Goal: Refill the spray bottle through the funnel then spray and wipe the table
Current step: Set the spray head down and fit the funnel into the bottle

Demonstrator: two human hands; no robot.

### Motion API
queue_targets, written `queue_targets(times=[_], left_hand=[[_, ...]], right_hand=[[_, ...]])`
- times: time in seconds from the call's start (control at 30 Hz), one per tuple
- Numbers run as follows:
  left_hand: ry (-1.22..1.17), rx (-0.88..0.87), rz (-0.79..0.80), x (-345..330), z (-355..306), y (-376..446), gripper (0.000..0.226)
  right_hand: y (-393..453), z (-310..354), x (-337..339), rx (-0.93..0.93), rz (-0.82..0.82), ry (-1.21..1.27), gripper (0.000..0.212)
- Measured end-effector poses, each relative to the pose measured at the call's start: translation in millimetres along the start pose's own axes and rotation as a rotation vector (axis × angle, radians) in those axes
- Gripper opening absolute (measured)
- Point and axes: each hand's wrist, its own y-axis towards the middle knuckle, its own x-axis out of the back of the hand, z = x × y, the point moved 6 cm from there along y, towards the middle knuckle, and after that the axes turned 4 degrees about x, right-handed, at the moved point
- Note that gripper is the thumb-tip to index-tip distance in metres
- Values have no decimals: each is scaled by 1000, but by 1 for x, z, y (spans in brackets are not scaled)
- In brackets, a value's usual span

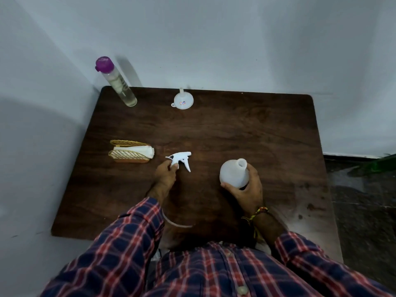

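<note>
My right hand (246, 191) grips the white spray bottle body (233, 173), which stands on the dark wooden table (235, 129) with its neck uncovered. My left hand (166, 174) holds the white trigger spray head (180, 159) by its collar, low over the table to the left of the bottle. Its thin dip tube (175, 221) trails back toward me under my left sleeve. A small white funnel (183, 100) lies at the table's far edge. In the far left corner stands a tall clear refill bottle (119, 84) with a purple cap.
A gold wire holder with white napkins (131, 152) sits left of my left hand. Walls close the table in at the back and left. A dark floor lies to the right.
</note>
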Motion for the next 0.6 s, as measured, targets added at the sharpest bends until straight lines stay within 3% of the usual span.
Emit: queue_targets(times=[0.1,0.3,0.5,0.6], left_hand=[[173,-54,-70,8,-5,-8,34],[184,-118,-123,11,-4,-23,33],[405,-136,-98,15,3,-35,54],[482,-123,-88,17,9,-40,53]], right_hand=[[-3,-1,-5,-3,-13,-4,94],[-7,-2,-10,-11,-11,-49,100],[-5,-6,-13,-47,25,-57,107],[-9,-6,-14,-42,27,-79,110]])
